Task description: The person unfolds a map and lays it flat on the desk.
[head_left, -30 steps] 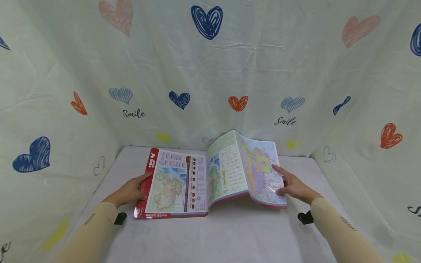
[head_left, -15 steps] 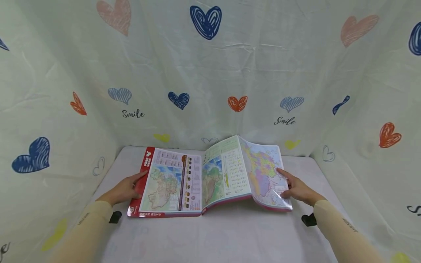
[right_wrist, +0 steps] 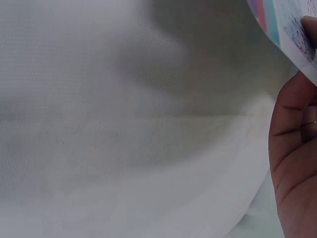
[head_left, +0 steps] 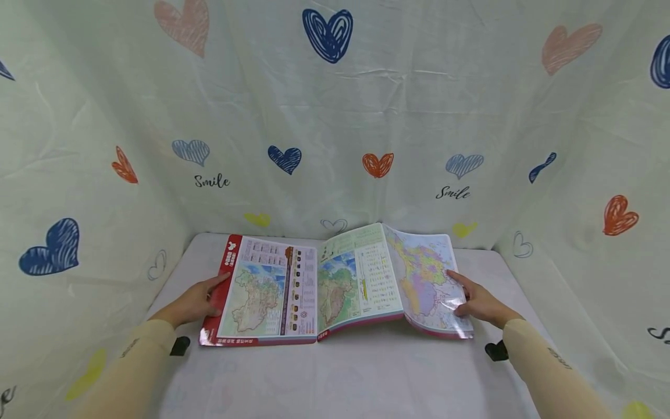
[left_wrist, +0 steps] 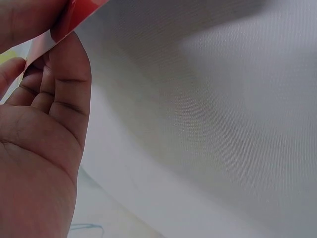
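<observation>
A map sheet (head_left: 256, 297) with a red border lies partly unfolded on the table, its middle and right panels raised along a fold. My left hand (head_left: 192, 299) pinches the red left edge, thumb on top. In the left wrist view the fingers (left_wrist: 72, 84) are curled beneath that red edge (left_wrist: 81, 12). At the opposite side my right hand (head_left: 484, 302) grips the right edge, beside the pastel-coloured printed map. The right wrist view has the sheet's corner (right_wrist: 287, 29) between thumb and fingers, with part of the hand cut off.
The white-covered table (head_left: 335, 378) carries the map. Behind it and at both sides hangs a pale curtain (head_left: 335, 105) printed with hearts and "Smile". The map's raised fold stands close to the back curtain.
Both hands have moved apart, the left one leftward and the right one rightward. The map has spread wider, and its raised fold has sunk lower and shifted slightly right.
</observation>
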`<control>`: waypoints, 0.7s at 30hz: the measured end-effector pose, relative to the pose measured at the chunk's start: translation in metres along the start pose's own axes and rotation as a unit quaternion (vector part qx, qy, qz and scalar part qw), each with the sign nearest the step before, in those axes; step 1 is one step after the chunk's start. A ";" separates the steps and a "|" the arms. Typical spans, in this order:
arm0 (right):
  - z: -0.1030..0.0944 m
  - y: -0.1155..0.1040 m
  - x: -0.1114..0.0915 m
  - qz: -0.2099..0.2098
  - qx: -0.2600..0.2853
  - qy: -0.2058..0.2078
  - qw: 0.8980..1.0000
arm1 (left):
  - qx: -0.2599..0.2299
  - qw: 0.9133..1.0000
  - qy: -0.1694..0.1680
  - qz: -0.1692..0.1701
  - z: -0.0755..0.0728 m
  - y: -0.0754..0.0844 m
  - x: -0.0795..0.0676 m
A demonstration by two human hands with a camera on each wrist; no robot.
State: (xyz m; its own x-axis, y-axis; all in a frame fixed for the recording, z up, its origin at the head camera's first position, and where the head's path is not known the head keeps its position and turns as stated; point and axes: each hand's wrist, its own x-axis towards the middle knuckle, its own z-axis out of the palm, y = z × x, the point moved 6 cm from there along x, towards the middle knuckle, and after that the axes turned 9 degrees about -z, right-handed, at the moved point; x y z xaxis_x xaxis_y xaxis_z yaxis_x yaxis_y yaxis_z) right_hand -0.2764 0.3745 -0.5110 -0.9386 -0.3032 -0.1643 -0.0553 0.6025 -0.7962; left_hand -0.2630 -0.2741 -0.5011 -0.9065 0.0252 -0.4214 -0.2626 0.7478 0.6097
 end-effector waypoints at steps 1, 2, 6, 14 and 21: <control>-0.001 0.001 0.000 0.000 -0.002 -0.001 1.000 | 0.000 1.000 0.000 -0.001 0.000 -0.001 0.000; -0.001 0.002 0.000 0.001 -0.005 -0.001 1.000 | 0.000 1.000 -0.002 -0.002 0.000 -0.001 0.000; -0.005 0.009 0.000 0.015 -0.026 -0.008 1.000 | 0.003 1.000 -0.004 0.000 -0.002 -0.002 0.000; -0.012 0.020 0.000 0.030 -0.060 -0.010 0.998 | 0.012 1.000 0.001 -0.010 -0.006 -0.008 0.000; -0.014 0.019 -0.001 0.027 -0.080 -0.010 0.996 | 0.014 1.000 0.004 -0.016 -0.008 -0.011 -0.004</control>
State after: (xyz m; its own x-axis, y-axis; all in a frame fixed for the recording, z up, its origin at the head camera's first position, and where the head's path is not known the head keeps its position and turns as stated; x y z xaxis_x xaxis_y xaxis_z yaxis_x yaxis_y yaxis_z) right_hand -0.2811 0.3962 -0.5175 -0.9350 -0.2804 -0.2170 -0.0595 0.7276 -0.6835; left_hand -0.2595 -0.2878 -0.5003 -0.9000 -0.0039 -0.4359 -0.2824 0.7669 0.5763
